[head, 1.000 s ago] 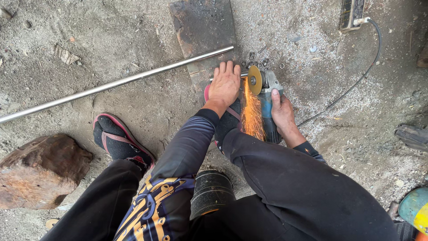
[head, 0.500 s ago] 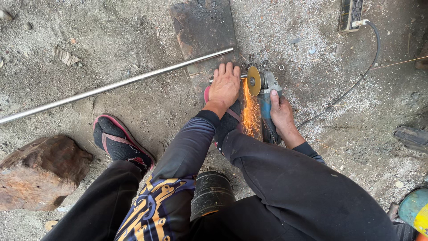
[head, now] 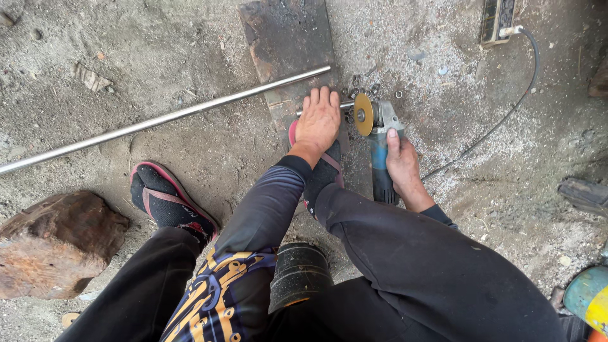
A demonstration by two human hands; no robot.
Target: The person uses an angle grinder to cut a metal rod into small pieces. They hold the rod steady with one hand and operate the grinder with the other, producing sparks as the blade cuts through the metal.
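My left hand [head: 320, 120] presses flat on a short thin metal rod [head: 345, 106] lying across a dark steel plate [head: 288, 38], fingers spread over it. My right hand [head: 402, 164] grips the blue body of an angle grinder [head: 379, 136]. Its yellow disc [head: 363, 114] stands upright just right of my left fingers, at the rod's end. No sparks are visible. Several small cut metal rings [head: 367, 85] lie beyond the disc. My foot in a red-edged sandal [head: 326, 168] rests under my left wrist.
A long steel rod [head: 158, 120] lies diagonally across the dirt floor. The grinder's cable [head: 500, 120] runs to a power strip [head: 497, 19] at the top right. A rusty rock [head: 54, 240] sits left, my other sandalled foot [head: 164, 202] beside it. A black cylinder [head: 297, 272] stands between my legs.
The stream of orange sparks under the disc has stopped. Both hands stay in much the same place.
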